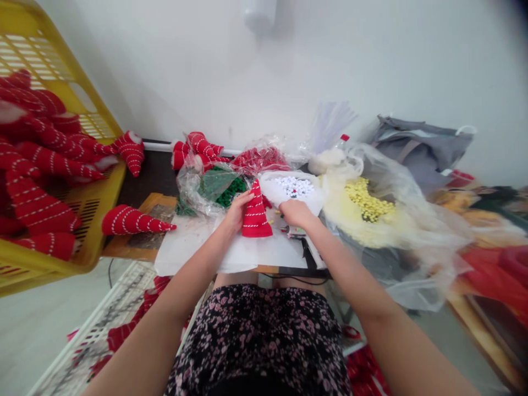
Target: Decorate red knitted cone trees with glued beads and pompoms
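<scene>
Hands apart: left hand [240, 212] gripping a red striped cone [256, 212], right hand [295, 213] just beside it, white beads [293, 187] at twelve o'clock, yellow beads [367, 199] at three.

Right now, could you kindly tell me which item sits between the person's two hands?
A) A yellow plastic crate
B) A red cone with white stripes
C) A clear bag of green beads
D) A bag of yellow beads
B: the red cone with white stripes sits on the white sheet between the left hand and the right hand.
</scene>
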The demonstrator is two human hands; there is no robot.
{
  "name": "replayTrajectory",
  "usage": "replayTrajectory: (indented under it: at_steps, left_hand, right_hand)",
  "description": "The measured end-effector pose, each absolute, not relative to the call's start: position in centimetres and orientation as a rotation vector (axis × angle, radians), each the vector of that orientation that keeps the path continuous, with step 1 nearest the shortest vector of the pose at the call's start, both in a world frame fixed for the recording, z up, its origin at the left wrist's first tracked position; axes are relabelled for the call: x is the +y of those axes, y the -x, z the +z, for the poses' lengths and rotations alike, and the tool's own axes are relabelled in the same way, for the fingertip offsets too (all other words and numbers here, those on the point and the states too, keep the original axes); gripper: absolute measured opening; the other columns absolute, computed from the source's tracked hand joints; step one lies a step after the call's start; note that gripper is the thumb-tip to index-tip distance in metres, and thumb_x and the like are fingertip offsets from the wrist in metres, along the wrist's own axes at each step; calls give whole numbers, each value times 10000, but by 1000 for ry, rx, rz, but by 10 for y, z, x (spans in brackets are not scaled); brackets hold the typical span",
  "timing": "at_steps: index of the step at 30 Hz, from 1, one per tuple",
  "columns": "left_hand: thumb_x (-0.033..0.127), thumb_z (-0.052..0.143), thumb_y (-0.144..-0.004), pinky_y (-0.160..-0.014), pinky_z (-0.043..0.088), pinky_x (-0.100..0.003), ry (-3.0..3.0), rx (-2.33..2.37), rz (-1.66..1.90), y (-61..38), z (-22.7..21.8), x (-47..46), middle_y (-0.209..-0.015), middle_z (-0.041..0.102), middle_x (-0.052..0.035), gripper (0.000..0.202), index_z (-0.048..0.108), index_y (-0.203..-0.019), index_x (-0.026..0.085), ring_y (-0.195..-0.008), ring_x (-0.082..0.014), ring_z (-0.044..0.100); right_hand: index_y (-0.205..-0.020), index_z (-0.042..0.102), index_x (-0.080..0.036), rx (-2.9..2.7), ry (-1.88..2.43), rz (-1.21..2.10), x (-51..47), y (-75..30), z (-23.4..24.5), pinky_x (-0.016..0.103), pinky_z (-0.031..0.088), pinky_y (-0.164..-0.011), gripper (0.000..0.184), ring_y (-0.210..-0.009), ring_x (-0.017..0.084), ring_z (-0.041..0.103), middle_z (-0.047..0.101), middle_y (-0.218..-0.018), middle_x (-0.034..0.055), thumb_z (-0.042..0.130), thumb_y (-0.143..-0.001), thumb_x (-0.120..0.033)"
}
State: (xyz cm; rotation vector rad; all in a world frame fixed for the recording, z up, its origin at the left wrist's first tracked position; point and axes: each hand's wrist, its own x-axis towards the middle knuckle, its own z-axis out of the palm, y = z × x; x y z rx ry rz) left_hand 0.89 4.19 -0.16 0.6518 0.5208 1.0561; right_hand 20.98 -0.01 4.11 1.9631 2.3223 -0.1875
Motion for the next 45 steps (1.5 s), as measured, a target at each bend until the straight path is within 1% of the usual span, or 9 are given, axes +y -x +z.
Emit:
replayTrajectory:
  at_steps: [6,10,13,18,23,28,32,38,45]
  left_hand:
    - [221,851,-648,-772,577,-340,-663,519,1048,-9,-4,43,-829,783,-13,344,746,-971,169,-736,-212,729]
    - [221,852,-640,-769,581,-352,-668,508,1041,-9,-3,43,-831,787,-20,337,748,-956,164,-705,-209,717]
    - [224,847,-662,-765,577,-352,-678,517,1046,-9,-3,42,-813,778,-10,315,748,-957,174,-692,-206,710]
    - [216,850,-659,-712,558,-317,-664,533,1065,-9,-3,40,-785,765,4,322,743,-960,178,-656,-182,687]
    - [223,837,-659,-782,580,-339,-687,534,1060,-9,-3,41,-840,781,-3,344,735,-985,182,-745,-209,731]
    - [224,847,-655,-807,589,-345,-666,533,1060,-9,-3,41,-848,789,-1,370,737,-1007,187,-752,-211,740]
    - [214,847,-647,-764,580,-340,-650,531,1065,-9,-3,41,-823,782,2,357,743,-987,188,-699,-203,720]
    - [220,865,-642,-733,561,-333,-663,570,1050,-10,-4,42,-819,775,-4,379,746,-1000,183,-678,-197,702]
    - [261,891,-635,-701,541,-320,-766,506,1018,-10,-6,41,-834,765,-30,411,748,-1007,160,-686,-197,697]
  right_hand:
    - [-1089,832,-194,2721,-2142,-471,-3,-215,61,297,560,-821,230,-910,206,761,839,-1069,77,642,-967,-236]
    - [-974,824,-198,3165,-2208,-980,-8,-205,58,313,553,-740,158,-774,188,717,829,-951,56,733,-861,-259]
    - [-882,783,-196,3213,-2273,-1116,-8,-191,48,305,539,-709,119,-704,172,676,798,-843,27,785,-788,-268]
    - [-806,785,-199,3215,-2302,-1036,-6,-182,41,308,541,-733,69,-725,184,690,808,-821,33,763,-818,-263]
    - [-979,831,-174,2772,-2307,-545,-2,-207,50,299,545,-829,177,-900,212,753,839,-1006,88,666,-951,-233]
    - [-878,837,-165,2401,-2159,-345,-2,-221,42,296,517,-797,151,-897,248,754,833,-948,122,713,-844,-84]
    - [-883,838,-159,2349,-2137,-306,-4,-220,35,306,506,-789,236,-923,271,750,826,-966,145,678,-791,-12]
    - [-1024,830,-178,2617,-2248,-372,-6,-218,60,305,505,-833,221,-867,208,716,826,-1021,86,660,-886,-144]
    - [-903,785,-194,3219,-2252,-486,-9,-187,82,296,469,-728,103,-669,155,594,785,-865,22,705,-839,-204]
